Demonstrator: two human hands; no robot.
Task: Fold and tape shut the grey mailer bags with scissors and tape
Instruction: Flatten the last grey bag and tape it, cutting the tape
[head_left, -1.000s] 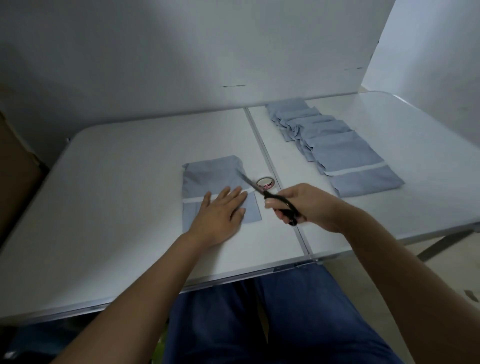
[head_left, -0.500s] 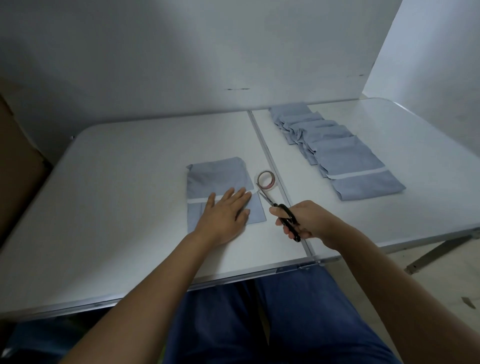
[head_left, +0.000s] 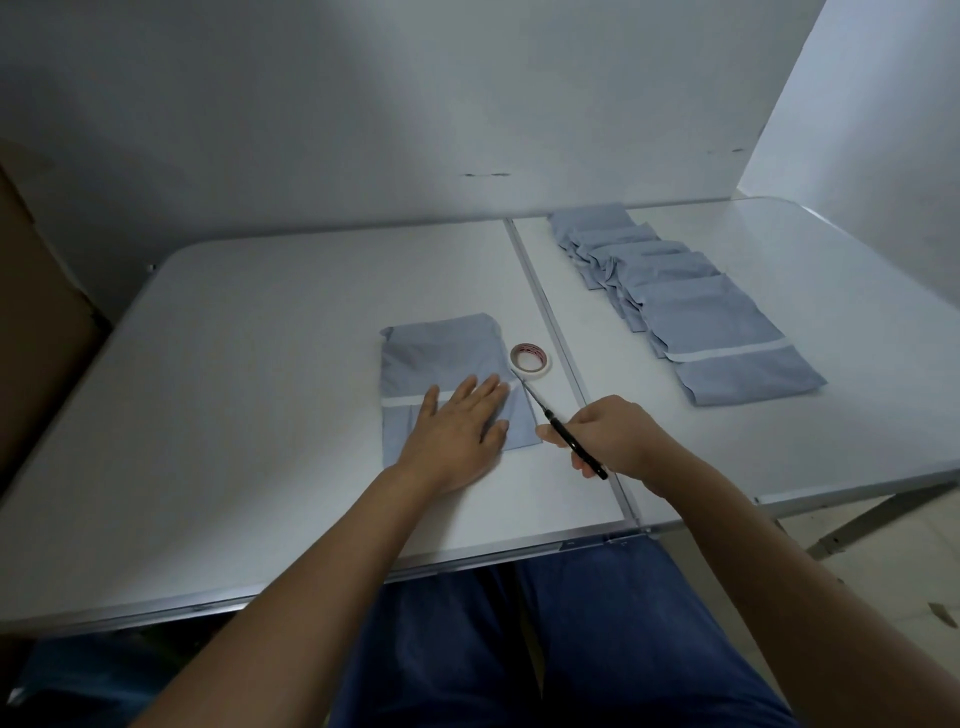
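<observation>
Mailer bag: grey mailer bag (head_left: 441, 358) lies flat at frame centre, white strip across it.
Left hand: left hand (head_left: 457, 426) palm down, fingers straight, pressing the bag's lower part.
Right hand: right hand (head_left: 613, 436) grips scissors (head_left: 558, 423) by black handles; blade tips at the bag's right edge, just below the tape roll (head_left: 530, 357).
Stack: overlapped row of grey bags (head_left: 691, 306), upper right.
Surface: white folding table (head_left: 234, 389); grey wall behind.

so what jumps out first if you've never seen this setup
At the table's middle, the left hand presses flat on a grey mailer bag, while the right hand holds black scissors pointing at the tape roll beside it. A row of overlapping grey bags runs along the right half.
</observation>
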